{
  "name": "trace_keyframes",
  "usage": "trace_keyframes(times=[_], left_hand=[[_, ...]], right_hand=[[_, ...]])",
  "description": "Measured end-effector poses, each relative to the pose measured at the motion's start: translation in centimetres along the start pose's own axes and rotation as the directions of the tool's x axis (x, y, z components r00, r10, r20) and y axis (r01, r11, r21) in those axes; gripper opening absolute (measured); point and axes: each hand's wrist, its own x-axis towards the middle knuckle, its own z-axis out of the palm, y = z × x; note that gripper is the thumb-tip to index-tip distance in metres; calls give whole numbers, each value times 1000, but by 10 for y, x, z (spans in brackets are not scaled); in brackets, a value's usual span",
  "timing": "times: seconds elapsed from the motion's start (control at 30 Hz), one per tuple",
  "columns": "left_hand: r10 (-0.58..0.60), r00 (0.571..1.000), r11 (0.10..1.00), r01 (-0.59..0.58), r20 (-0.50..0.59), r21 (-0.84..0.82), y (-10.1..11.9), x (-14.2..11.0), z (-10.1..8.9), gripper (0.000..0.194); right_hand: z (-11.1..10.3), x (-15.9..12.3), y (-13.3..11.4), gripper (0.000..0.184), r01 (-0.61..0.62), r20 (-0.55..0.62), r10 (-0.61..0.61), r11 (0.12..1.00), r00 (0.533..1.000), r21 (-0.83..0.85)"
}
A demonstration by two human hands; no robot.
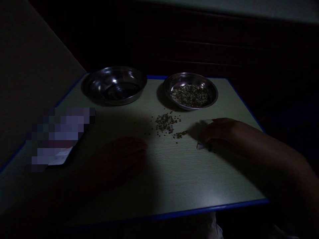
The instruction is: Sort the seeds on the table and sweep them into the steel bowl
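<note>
A small loose pile of mixed dark green and pale grains [164, 123] lies on the pale table, with a few strays around it. Right of the pile, my right hand [220, 131] is closed around a clear, thin-edged piece [200, 144]; most of it is hidden, so its kind is unclear. Some dark grains lie beneath those fingers. My left hand [128, 152] rests on the table left of the pile, in deep shadow, fingers stretched out and holding nothing. Behind the pile stands a steel bowl [214, 96] containing more of the same mix [190, 95].
A larger steel bowl [143, 89] stands at the back left. At the left edge lies a flat device-like object [61, 156], largely blurred out by pixels. Blue trim [214, 209] borders the table [189, 181]. The scene is dim, with a dark panel behind.
</note>
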Motion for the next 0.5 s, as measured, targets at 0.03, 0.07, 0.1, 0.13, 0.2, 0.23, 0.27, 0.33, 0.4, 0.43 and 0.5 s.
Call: trace_keyframes(times=[0.03, 0.07, 0.1, 0.13, 0.2, 0.23, 0.27, 0.33, 0.4, 0.43, 0.5], left_hand=[[-2, 1000, 1000, 2, -3, 3, 0, 0, 0, 28], [-2, 1000, 1000, 2, 7, 10, 0, 0, 1, 28], [2, 1000, 1000, -2, 20, 19, 0, 0, 1, 26], [3, 999, 1000, -4, 35, 30, 0, 0, 0, 25], [24, 999, 998, -25, 26, 51, 0, 1, -1, 24], [36, 999, 998, -36, 6, 55, 0, 2, -1, 25], [46, 999, 998, -46, -14, 54, 0, 2, -1, 27], [42, 999, 998, -41, -28, 45, 0, 1, -1, 29], [8, 999, 998, -10, 35, 61, 0, -1, 0, 26], [-4, 999, 998, 1, 51, 65, 0, -2, 0, 25], [-10, 999, 999, 8, 43, 51, 1, -4, -2, 27]], right_hand=[[-2, -2, 0, 22, -17, 19, 17, 1000, 1000, -1], [-3, -4, 0, 22, -30, 36, 30, 1000, 999, 0], [-4, -6, 0, 23, -37, 49, 37, 999, 998, -2], [-5, -7, -1, 23, -40, 50, 40, 999, 998, -11], [-6, -7, -2, 22, -26, -5, 25, 998, 1000, -50], [-5, -6, -2, 23, -11, -57, 6, 997, 998, -74], [-4, -4, -2, 23, 5, -114, -16, 995, 993, -100], [1, 0, 0, 24, 29, -207, -61, 987, 976, -156], [7, 5, 4, 24, 38, -249, -95, 974, 964, -223], [11, 8, 6, 23, 42, -260, -111, 965, 959, -258], [18, 12, 10, 21, 59, -258, -147, 945, 955, -321]])
